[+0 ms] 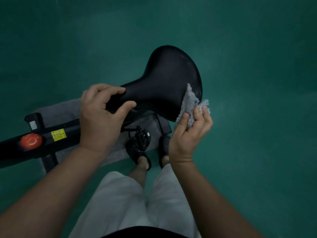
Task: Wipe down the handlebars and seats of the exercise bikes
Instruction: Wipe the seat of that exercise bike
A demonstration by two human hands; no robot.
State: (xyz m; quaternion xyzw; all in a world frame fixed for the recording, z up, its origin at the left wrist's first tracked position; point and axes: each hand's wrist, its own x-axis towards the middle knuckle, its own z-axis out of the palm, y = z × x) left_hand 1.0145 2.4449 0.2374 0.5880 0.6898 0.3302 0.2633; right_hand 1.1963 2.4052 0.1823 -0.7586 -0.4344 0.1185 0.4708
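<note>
So you're looking straight down at the black bike saddle point(164, 83), wide end pointing away from you, narrow nose toward your left. Your left hand point(101, 115) has its grip curled round that nose, thumb on the near side and fingers over the top. Your right hand point(188, 134) is pinching a grey fluffy cloth point(190, 103) between thumb and fingers, and the cloth lies against the near right edge of the saddle's wide end. That edge shows pale dusty smears.

Labels: there's a yellow sticker point(58, 134) on the black frame bar point(17, 148) at your left, with dark print too small and blurry to read. Just left of it sits a red round knob point(31, 141). A small white tag point(33, 125) on a black part behind the bar is unreadable as well.

Under the saddle you can see a black pedal point(142, 136) and a thin black cable near it, over a grey mat point(58, 112) on the green floor point(257, 66). Your feet in black perforated clogs point(164, 143) stand right by the pedal, and light shorts point(123, 200) fill the bottom of the view.
</note>
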